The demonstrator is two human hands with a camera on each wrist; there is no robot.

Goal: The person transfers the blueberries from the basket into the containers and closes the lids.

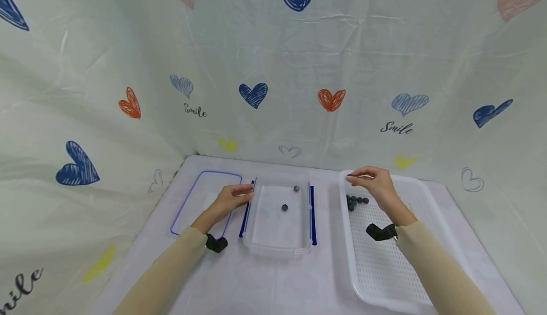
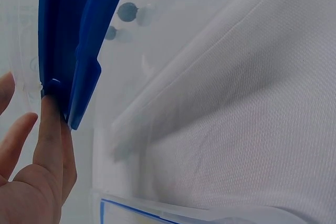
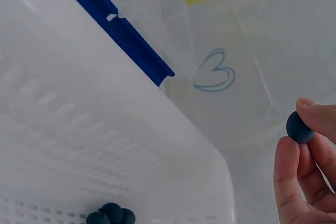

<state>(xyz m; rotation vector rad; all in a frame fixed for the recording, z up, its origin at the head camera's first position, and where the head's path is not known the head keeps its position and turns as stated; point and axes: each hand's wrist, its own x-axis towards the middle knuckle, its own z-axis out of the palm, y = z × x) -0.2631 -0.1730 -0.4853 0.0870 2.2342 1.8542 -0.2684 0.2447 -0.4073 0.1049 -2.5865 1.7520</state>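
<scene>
My right hand (image 1: 376, 186) is raised over the far left corner of a white perforated basket (image 1: 351, 258). Thumb and fingertips pinch a small dark blue ball (image 3: 299, 128), its kind unclear. Several similar balls (image 3: 111, 214) lie in the basket below. Left of it stands a clear plastic box (image 1: 278, 249) without its lid, two balls (image 1: 285, 207) apart on its floor. At the box's left side my left hand (image 1: 228, 202) has its fingers mostly straight, touching the hanging blue latch flap (image 2: 65, 40). Its thumb stands away from the flap.
A clear lid (image 1: 192, 196) with a blue seal lies on the table left of the box. Another blue flap (image 1: 314, 220) hangs on the box's right side. Behind the table rises a pale curtain (image 1: 290, 125) printed with hearts.
</scene>
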